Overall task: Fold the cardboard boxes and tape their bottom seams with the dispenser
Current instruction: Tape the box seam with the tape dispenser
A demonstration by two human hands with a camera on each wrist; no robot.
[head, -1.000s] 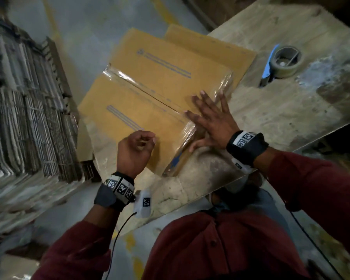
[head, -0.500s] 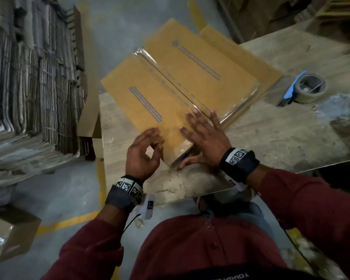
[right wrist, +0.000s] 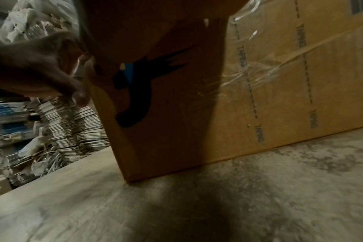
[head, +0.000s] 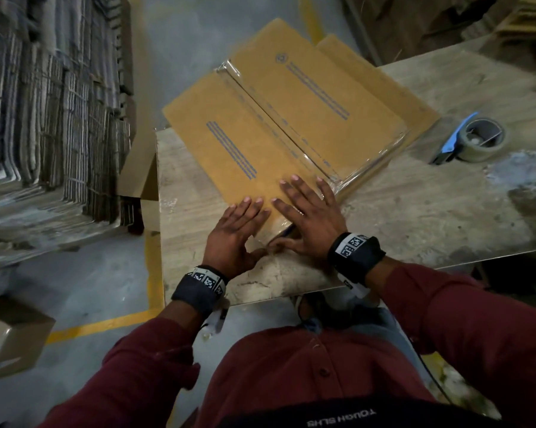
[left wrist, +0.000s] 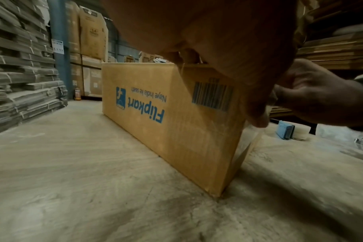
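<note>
**Both hands flat on taped box, near corner**

Head: box [head: 279, 128] upside down on table [head: 430, 217], far end past the table's far-left edge; clear tape along the centre seam; left hand [head: 234, 234] and right hand [head: 310, 220] lie with fingers straight on the box's near corner, thumbs down its sides, gripping nothing; tape dispenser [head: 473, 140] right of box, well apart, bare table between.

Left wrist: only here the box's side print and barcode; box [left wrist: 172, 114] bottom edge sits on table; dispenser [left wrist: 288, 131] beyond the corner.

Right wrist: only here tape wrapped down the box [right wrist: 259, 91] end face; left hand [right wrist: 41, 68] at the corner edge.
</note>
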